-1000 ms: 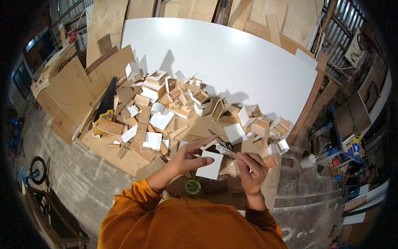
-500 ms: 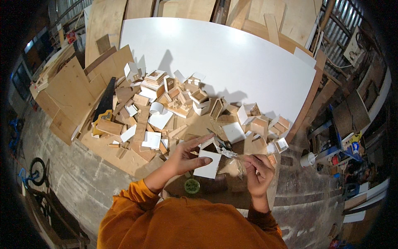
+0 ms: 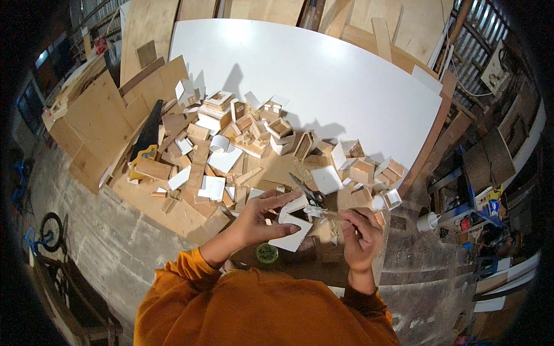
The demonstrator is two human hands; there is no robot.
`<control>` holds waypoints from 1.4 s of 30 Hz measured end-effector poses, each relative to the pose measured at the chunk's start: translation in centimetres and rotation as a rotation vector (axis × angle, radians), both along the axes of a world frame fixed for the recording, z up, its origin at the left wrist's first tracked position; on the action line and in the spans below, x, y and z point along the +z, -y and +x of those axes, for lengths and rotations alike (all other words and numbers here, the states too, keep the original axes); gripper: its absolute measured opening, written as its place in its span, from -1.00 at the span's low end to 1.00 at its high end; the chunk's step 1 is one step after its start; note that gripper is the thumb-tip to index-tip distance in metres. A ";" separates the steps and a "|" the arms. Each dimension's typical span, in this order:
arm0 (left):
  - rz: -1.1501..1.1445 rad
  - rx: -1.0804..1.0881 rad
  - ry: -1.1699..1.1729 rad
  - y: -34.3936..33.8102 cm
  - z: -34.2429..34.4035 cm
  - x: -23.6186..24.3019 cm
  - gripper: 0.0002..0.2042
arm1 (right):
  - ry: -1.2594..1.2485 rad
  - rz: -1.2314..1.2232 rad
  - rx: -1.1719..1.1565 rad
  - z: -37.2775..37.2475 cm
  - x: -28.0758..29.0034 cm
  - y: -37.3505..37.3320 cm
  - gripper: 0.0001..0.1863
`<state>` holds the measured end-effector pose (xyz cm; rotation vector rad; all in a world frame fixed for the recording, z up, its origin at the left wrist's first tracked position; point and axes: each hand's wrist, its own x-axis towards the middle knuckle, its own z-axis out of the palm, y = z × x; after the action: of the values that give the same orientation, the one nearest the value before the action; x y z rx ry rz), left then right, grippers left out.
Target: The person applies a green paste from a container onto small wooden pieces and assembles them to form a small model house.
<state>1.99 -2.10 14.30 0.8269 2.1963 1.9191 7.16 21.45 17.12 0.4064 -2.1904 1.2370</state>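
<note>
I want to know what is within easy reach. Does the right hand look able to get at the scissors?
Probably yes: the scissors lie uncovered just above the right hand, but it already holds a thin tool.

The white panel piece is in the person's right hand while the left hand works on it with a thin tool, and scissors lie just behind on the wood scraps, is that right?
The hands are swapped. The head view shows the left hand holding the white panel piece, while the right hand works on it with the thin tool. The scissors do lie just behind on the wood scraps.
</note>
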 end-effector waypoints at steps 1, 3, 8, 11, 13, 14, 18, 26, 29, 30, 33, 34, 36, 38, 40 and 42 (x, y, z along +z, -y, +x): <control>-0.007 0.009 -0.016 -0.1 0.1 0.2 -0.33 | -0.020 0.044 0.015 -0.2 0.0 0.1 -0.83; -0.038 0.004 -0.024 0.0 0.3 0.3 -0.33 | -0.045 0.092 0.052 -0.4 0.2 0.4 -0.83; -0.051 0.013 -0.040 0.0 0.7 0.6 -0.34 | -0.117 0.134 0.092 -0.7 0.2 0.9 -0.81; -0.058 0.018 -0.035 0.2 0.9 0.7 -0.35 | -0.163 0.196 0.041 -0.5 0.6 0.9 -0.81; -0.056 0.023 -0.041 0.1 0.9 0.7 -0.35 | -0.173 0.201 0.016 -0.3 0.7 0.9 -0.80; -0.063 0.021 -0.042 0.2 0.9 0.6 -0.35 | -0.179 0.202 0.004 -0.2 0.7 0.9 -0.79; -0.074 -0.014 -0.039 0.3 0.6 0.1 -0.35 | -0.202 0.168 0.017 -0.5 0.3 0.6 -0.78; -0.046 -0.081 -0.009 0.1 0.4 -0.5 -0.37 | -0.041 0.135 0.147 -1.1 0.6 0.7 -0.81; -0.076 -0.070 -0.045 0.2 0.3 -0.3 -0.37 | -0.133 0.219 0.074 -1.2 1.0 0.4 -0.82; -0.083 -0.064 -0.062 0.3 0.3 -0.3 -0.37 | -0.126 0.209 0.053 -1.2 1.0 0.3 -0.82; -0.109 -0.040 -0.094 0.4 0.3 -0.3 -0.37 | -0.087 0.148 0.009 -0.8 1.0 0.1 -0.83; -0.118 -0.030 -0.101 0.4 0.4 -0.3 -0.37 | -0.060 0.108 0.009 -0.7 1.0 0.2 -0.83; -0.104 -0.016 -0.085 0.5 0.6 -0.2 -0.37 | -0.022 0.082 0.007 -0.6 1.1 0.3 -0.84; -0.093 -0.001 -0.083 0.5 0.8 -0.1 -0.38 | 0.000 0.110 0.003 -0.5 1.4 0.5 -0.86; -0.083 0.015 -0.094 0.6 1.0 0.1 -0.38 | 0.005 0.124 0.031 -0.4 1.3 0.6 -0.86; -0.106 0.031 -0.035 0.7 1.2 0.5 -0.36 | 0.015 0.139 0.060 -0.5 1.1 0.8 -0.86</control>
<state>3.22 -2.79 14.76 0.8199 2.3211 1.7959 6.69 20.68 18.20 0.5244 -2.2998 1.1257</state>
